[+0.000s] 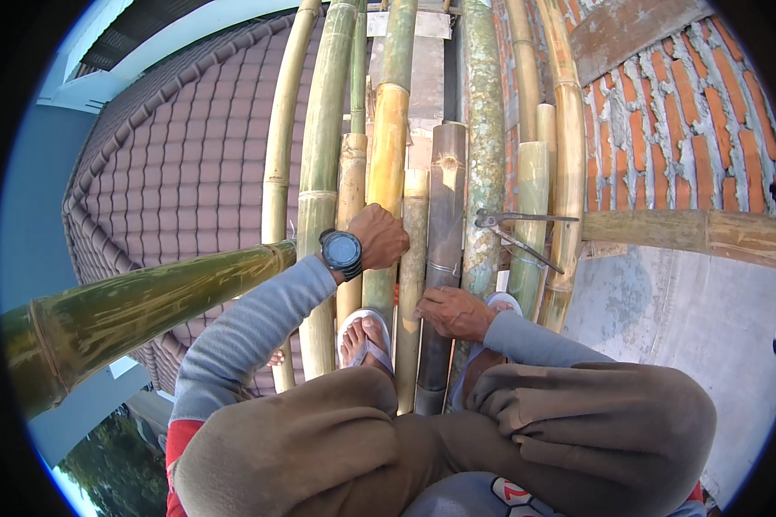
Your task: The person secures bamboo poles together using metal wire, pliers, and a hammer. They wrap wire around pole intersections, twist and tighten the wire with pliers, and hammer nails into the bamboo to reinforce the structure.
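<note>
My left hand [378, 239], with a black watch at its wrist, is closed like a fist over a yellow-green bamboo pole [390, 129]. Its fingertips are turned under, so anything in them is hidden. Lower and to the right, my right hand [457, 312] has its fingers curled together against a dark bamboo pole [447, 198]. What those fingers grip, if anything, does not show. A thin wire [442, 270] goes around the dark pole just above my right hand. Metal pincers [526, 233] with spread handles lie across the poles to the right.
More bamboo poles run lengthwise, including a pale green one [319, 146] and a mottled one [485, 129]. A thick green bamboo [147, 314] slants in from the left. A tiled roof [181, 155] lies beyond, left; a brick wall [681, 112] stands right, above a grey surface [616, 302].
</note>
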